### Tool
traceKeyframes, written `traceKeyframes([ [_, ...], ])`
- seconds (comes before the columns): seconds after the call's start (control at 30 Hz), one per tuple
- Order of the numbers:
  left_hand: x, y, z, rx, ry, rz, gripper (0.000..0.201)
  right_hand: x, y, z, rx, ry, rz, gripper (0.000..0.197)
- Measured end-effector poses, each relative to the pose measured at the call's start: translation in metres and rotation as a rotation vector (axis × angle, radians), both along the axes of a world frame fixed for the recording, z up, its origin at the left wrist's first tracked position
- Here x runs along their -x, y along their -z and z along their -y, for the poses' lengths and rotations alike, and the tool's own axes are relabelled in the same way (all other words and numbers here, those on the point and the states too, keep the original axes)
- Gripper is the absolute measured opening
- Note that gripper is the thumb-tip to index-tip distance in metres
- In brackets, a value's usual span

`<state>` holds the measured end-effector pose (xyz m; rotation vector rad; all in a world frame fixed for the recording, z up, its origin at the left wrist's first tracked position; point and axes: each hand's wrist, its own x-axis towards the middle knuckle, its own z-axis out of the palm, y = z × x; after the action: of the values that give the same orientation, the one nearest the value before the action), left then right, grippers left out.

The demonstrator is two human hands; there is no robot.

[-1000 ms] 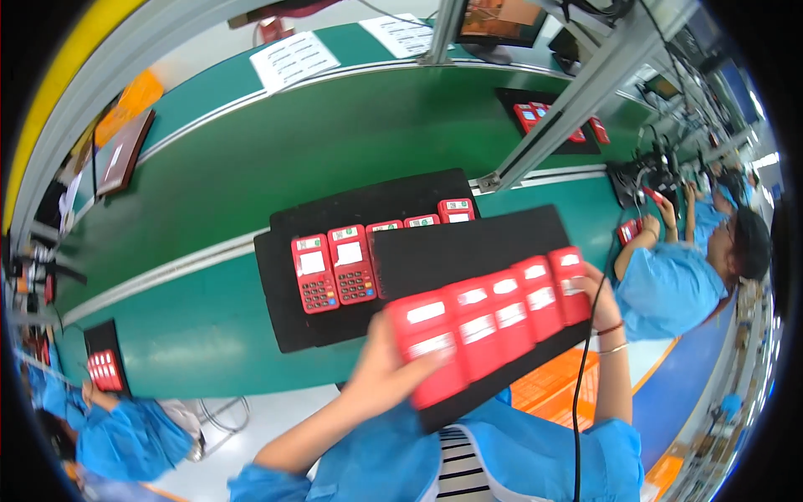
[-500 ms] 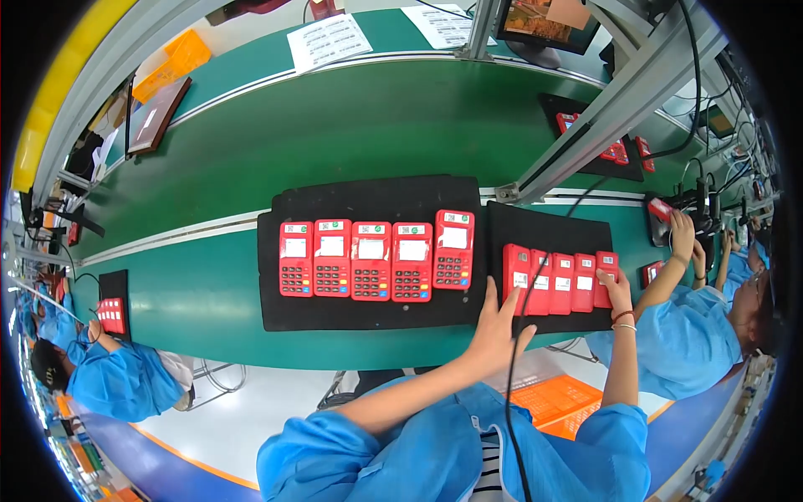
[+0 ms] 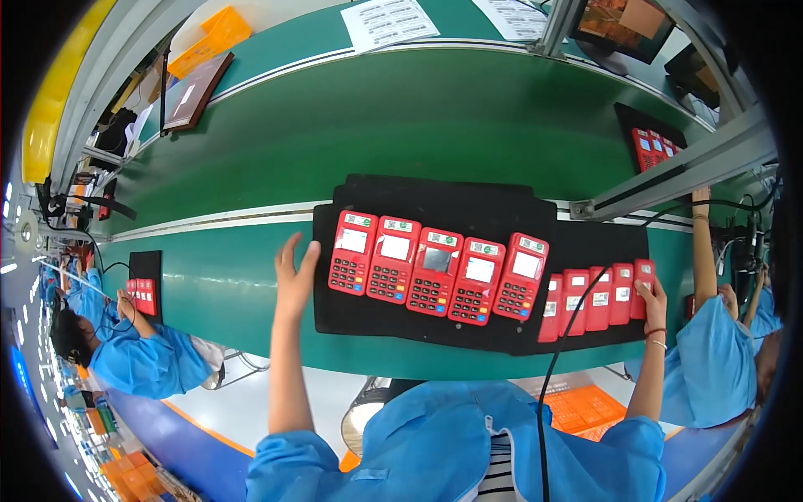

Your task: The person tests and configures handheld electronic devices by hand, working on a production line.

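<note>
Several red card payment terminals (image 3: 435, 272) lie in a slanting row on a black mat (image 3: 376, 318), screens and keypads up. The middle one's screen looks darker than the others. To the right, several more red terminals (image 3: 598, 299) lie close together with white labels up and no keypads showing. My right hand (image 3: 654, 305) grips the rightmost of these, its thumb on top and its fingers by the outer side. Just left of the keypad row, my left hand (image 3: 295, 272) is raised with fingers apart and nothing in it.
A black cable (image 3: 556, 360) hangs across the label-up row. A metal post (image 3: 669, 180) rises at the right. Co-workers in blue sit at the left (image 3: 150, 360) and right (image 3: 711, 360). An orange crate (image 3: 585, 408) is below the table edge.
My left hand has gone from the label-up row's left end to beyond the keypad row's left end. My right hand stays at the rightmost terminal. The whole view has shifted and turned.
</note>
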<state>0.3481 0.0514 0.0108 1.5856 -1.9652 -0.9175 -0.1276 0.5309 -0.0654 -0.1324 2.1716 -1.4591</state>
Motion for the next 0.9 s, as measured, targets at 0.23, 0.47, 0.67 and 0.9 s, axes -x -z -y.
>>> traceKeyframes([
  [0.23, -0.034, 0.016, -0.016, -0.425, 0.184, -0.259, 0.037, -0.017, 0.007, 0.027, -0.027, 0.078, -0.027, 0.061],
  [0.47, -0.039, -0.008, 0.009, -0.263, 0.339, -0.049, 0.028, -0.005, -0.004, 0.023, -0.616, -0.117, -0.940, 0.046],
  [0.67, -0.015, -0.021, 0.006, -0.224, 0.592, -0.131, 0.081, -0.242, -0.100, 0.241, -0.107, -0.578, -0.870, 0.065],
  [0.9, -0.006, -0.006, 0.013, -0.266, 0.589, -0.220, 0.086, -0.294, -0.087, 0.321, -0.006, -0.660, -0.759, 0.083],
])
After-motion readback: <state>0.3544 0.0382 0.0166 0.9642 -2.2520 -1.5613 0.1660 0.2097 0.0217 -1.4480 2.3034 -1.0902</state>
